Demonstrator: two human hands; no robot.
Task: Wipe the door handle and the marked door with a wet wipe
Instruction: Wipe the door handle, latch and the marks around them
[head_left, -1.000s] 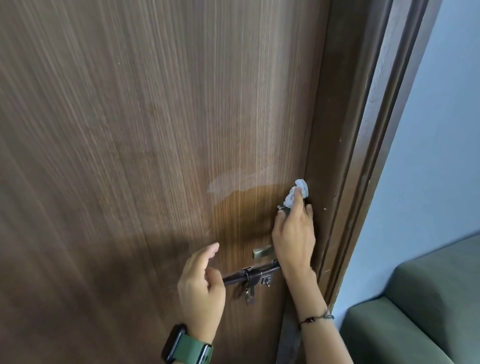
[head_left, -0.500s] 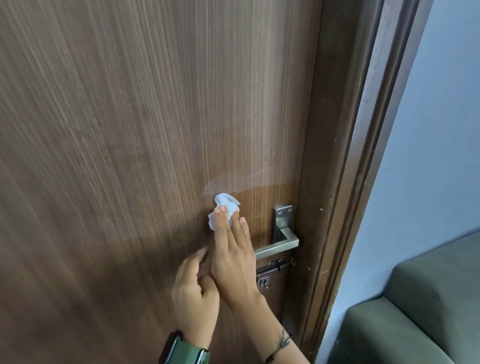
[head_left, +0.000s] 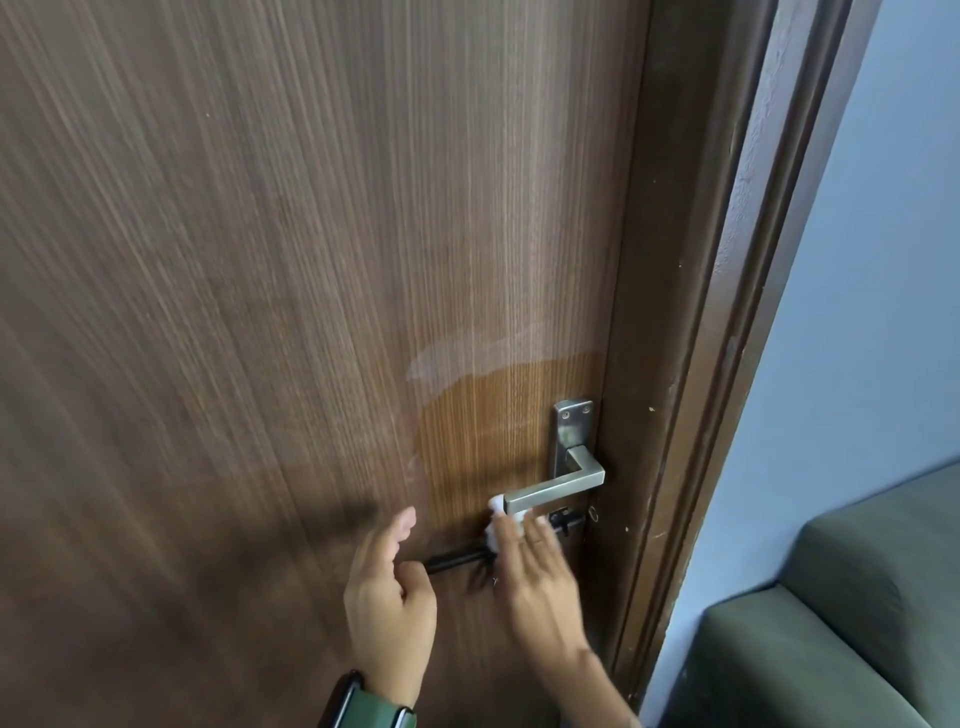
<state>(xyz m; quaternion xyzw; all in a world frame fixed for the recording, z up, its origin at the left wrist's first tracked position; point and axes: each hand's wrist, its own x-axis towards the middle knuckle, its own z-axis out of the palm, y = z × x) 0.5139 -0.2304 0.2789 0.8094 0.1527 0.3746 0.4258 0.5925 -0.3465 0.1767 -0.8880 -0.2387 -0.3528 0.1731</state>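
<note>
1. The door (head_left: 260, 260) is brown wood grain and fills the view from 7 through 12 to about 1 o'clock, where its right edge meets a darker frame (head_left: 691, 312)
2. A glossy damp patch (head_left: 493, 384) lies on the door just right of centre, toward 4 o'clock, with a pale sheen along its top and darker wet wood under it
3. The handle (head_left: 558, 486) is a steel lever at about 4 o'clock, close to the door's right edge; its plate stands upright and the lever runs leftward from it, sloping slightly down
4. The wipe (head_left: 501, 519) is a small white crumpled wad just under the free left tip of the lever, touching it, against the door
5. The right hand (head_left: 535, 566) comes up from 5 o'clock, blurred, its fingers stretched out and pressing the wipe to the door below the lever; the fingers are straight, so the wad is pushed flat rather than wrapped, and whether the thumb pinches it cannot be told
6. The left hand (head_left: 387, 592) sits at 6 o'clock, to the left of the right hand, apart from it, fingers loose and lightly bent, holding nothing; I cannot tell whether it touches the door
7. A dark bolt (head_left: 452, 561) runs between the two hands, below the lever
8. A green watch (head_left: 371, 709) is on the left wrist at the bottom edge
9. A blue wall (head_left: 857, 312) shows at 3 o'clock, and a green sofa (head_left: 857, 623) at 4 to 5 o'clock
</note>
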